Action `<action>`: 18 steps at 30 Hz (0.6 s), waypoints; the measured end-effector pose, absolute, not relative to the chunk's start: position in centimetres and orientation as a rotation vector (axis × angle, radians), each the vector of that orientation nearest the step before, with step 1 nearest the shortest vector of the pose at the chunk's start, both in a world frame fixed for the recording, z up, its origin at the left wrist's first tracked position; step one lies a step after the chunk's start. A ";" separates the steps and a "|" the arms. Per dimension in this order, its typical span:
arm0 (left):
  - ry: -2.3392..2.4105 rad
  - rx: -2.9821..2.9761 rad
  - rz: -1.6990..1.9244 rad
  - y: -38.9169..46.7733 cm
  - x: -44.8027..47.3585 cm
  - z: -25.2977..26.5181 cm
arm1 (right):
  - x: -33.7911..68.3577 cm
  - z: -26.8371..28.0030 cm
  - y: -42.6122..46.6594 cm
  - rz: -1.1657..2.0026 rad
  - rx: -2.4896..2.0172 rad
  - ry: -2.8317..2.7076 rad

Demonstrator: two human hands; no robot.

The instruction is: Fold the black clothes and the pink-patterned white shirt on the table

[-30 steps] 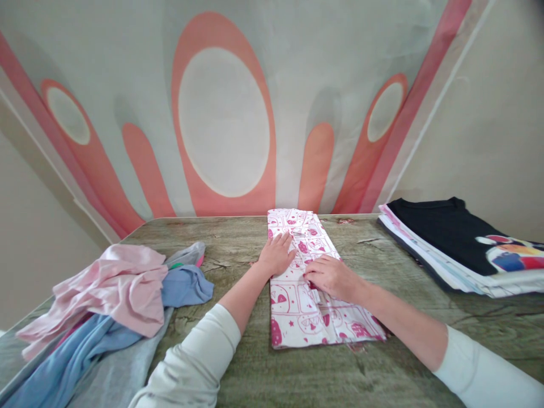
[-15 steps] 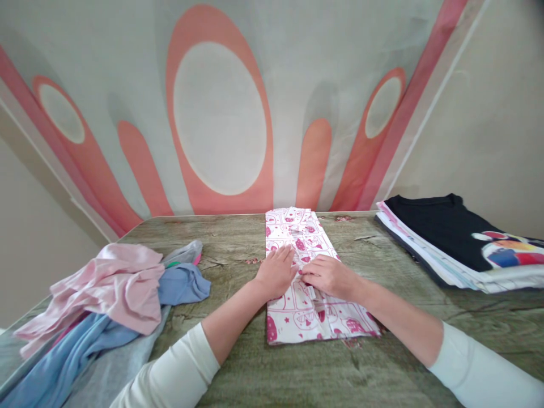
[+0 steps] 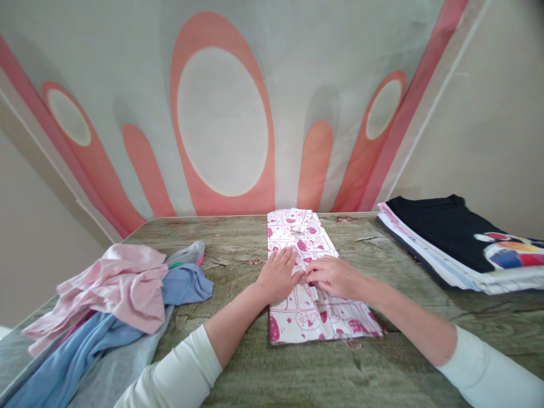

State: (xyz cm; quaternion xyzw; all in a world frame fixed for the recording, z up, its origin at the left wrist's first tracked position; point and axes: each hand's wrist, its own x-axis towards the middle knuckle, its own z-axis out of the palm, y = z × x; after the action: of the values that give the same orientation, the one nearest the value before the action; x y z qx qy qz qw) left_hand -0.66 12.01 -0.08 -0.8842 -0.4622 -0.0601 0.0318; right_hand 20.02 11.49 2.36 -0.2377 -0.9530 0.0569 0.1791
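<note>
A white garment (image 3: pixel 293 321) with a pink cartoon print lies folded into a long strip on the table, running away from me. Its exact kind does not show; a small white label (image 3: pixel 314 293) sticks out near the middle. My left hand (image 3: pixel 279 274) rests flat on its left half, fingers stretched out and pointing away. Just to the right, my right hand (image 3: pixel 335 276) has its fingers bent together at the fold along the centre, pinching the cloth there. The thumb of my left hand nearly meets these fingertips.
On the left, a loose heap holds a pink cloth (image 3: pixel 136 283), a blue garment (image 3: pixel 85 351) and grey ones. A stack of folded clothes with a black T-shirt (image 3: pixel 442 232) on top stands at the right. Behind the wooden table (image 3: pixel 255 374) rises a patterned backdrop (image 3: pixel 289 85).
My right hand's fingers have shifted slightly along the centre fold, and my left thumb has moved out toward them. The view has moved a little; the garment lies as before.
</note>
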 end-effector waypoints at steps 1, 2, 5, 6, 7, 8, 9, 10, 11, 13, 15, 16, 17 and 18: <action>-1.418 -2.730 -0.185 12.0 -0.7 -0.1 | 20.0 2.5 11.2 0.217 -0.658 -2.685; -1.411 -2.738 -0.185 12.0 -0.7 0.0 | 20.0 2.7 11.0 0.265 -0.639 -2.680; -1.369 -2.775 -0.177 12.1 -0.6 0.1 | 19.8 3.0 10.3 0.341 -0.590 -2.698; -1.356 -2.787 -0.175 12.1 -0.6 0.1 | 19.7 3.0 10.1 0.346 -0.590 -2.713; -1.347 -2.795 -0.173 12.1 -0.6 0.1 | 19.6 3.1 10.0 0.345 -0.597 -2.729; -1.345 -2.799 -0.171 12.1 -0.6 0.0 | 19.6 3.1 9.9 0.339 -0.611 -2.745; -1.348 -2.798 -0.170 12.2 -0.6 0.0 | 19.5 3.2 9.8 0.332 -0.627 -2.759; -1.353 -2.795 -0.169 12.2 -0.6 -0.1 | 19.4 3.2 9.7 0.323 -0.640 -2.772; -1.359 -2.791 -0.167 12.2 -0.6 -0.1 | 19.4 3.3 9.6 0.315 -0.651 -2.784; -1.369 -2.784 -0.158 12.3 -0.7 -0.3 | 19.2 3.4 9.6 0.300 -0.660 -2.805; -1.375 -2.781 -0.147 12.4 -0.7 -0.3 | 19.1 3.5 9.5 0.297 -0.660 -2.814; -1.377 -2.780 -0.143 12.4 -0.7 -0.4 | 19.1 3.6 9.4 0.305 -0.659 -2.814; -1.378 -2.780 -0.141 12.4 -0.7 -0.3 | 19.1 3.7 9.4 0.322 -0.658 -2.811; -1.376 -2.781 -0.142 12.4 -0.7 -0.3 | 19.2 3.8 9.4 0.350 -0.655 -2.805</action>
State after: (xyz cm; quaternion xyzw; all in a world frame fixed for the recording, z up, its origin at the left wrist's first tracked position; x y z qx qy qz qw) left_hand -0.74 12.45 -0.33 -0.8952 -0.4430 -0.0457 0.0180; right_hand 19.18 9.38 3.80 -0.2240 -0.9598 0.1197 0.1196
